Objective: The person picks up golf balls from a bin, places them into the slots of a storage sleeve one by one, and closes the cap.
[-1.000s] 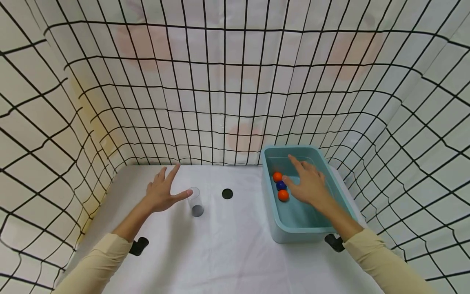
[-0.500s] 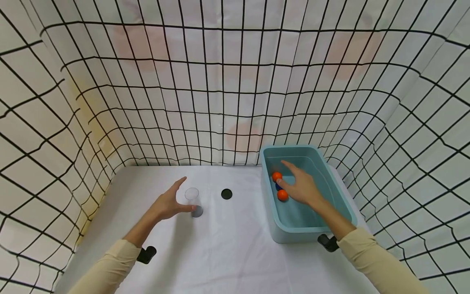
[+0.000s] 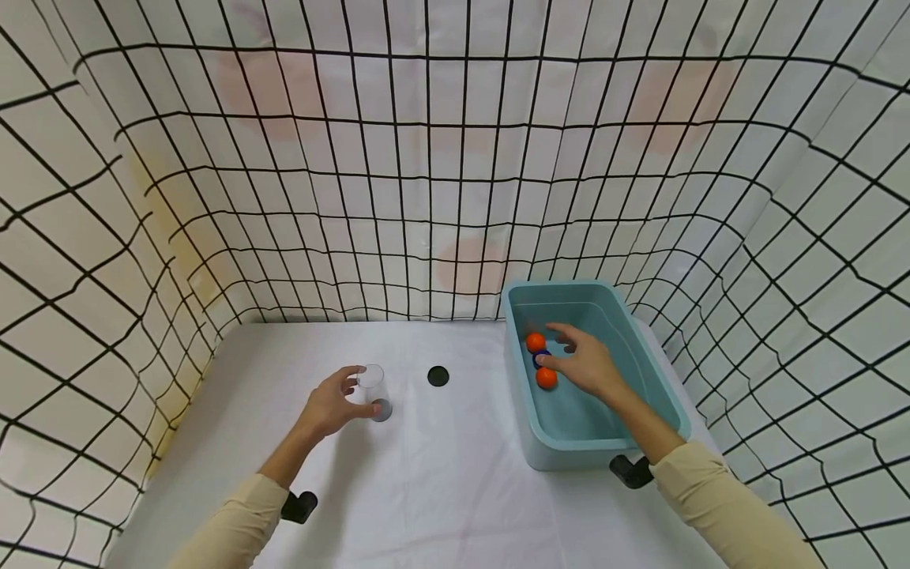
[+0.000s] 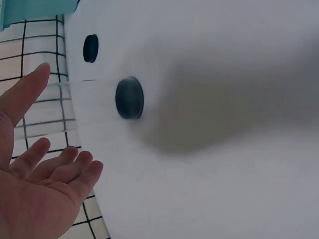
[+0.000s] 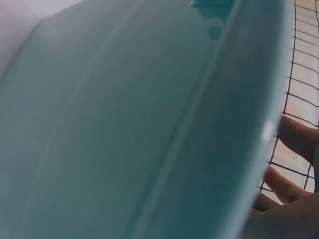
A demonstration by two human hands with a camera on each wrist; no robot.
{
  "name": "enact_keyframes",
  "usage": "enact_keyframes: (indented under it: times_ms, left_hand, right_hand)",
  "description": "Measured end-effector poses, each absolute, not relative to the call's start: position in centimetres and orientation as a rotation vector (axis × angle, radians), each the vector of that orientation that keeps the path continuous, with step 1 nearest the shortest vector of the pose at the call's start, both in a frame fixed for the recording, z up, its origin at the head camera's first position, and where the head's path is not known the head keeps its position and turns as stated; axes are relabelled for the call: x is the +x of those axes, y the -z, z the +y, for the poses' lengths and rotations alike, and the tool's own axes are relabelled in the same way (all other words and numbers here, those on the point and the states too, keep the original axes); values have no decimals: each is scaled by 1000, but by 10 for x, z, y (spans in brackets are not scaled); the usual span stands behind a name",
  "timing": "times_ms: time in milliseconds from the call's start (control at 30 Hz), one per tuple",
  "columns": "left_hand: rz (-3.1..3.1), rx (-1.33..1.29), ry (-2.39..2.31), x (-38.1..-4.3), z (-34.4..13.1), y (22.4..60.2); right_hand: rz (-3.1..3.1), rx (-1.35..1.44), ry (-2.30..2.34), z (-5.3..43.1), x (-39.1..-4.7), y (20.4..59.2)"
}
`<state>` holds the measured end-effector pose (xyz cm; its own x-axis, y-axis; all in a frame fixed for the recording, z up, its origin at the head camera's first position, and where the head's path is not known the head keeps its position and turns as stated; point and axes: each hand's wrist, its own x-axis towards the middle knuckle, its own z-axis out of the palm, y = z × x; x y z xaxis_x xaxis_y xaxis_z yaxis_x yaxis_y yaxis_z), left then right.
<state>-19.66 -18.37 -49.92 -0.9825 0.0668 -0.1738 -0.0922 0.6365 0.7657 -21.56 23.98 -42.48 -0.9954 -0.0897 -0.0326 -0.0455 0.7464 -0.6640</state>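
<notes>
A clear cylindrical container [image 3: 371, 386] with a dark bottom [image 4: 129, 98] stands upright on the white table. My left hand [image 3: 330, 407] is beside it, thumb and spread fingers on either side of its wall; in the left wrist view a gap shows between the fingers and the wall. Over the teal bin [image 3: 604, 444] hovers my right hand [image 3: 586, 365], fingers slightly bent and nothing held. Near its thumb, along the bin's left inner side, lie an orange ball [image 3: 535, 342], a partly hidden dark blue ball [image 3: 539, 356] and another orange ball [image 3: 547, 378].
A flat black disc [image 3: 438, 376] lies on the white table cover [image 3: 455, 474] between the container and the bin. Black netting [image 3: 455, 178] over pale cloth encloses the back and both sides.
My left hand has moved right and nearer, its fingers bending toward the clear container. Over the bin, my right hand has shifted slightly left and lower, its fingers bending more.
</notes>
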Motion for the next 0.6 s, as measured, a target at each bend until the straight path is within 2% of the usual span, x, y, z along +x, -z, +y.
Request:
enact_keyframes:
  times_ms: [600]
  left_hand:
    - [2671,-130,-1357,-200,-175,515]
  right_hand:
    - [2296,205,1691,249,-227,433]
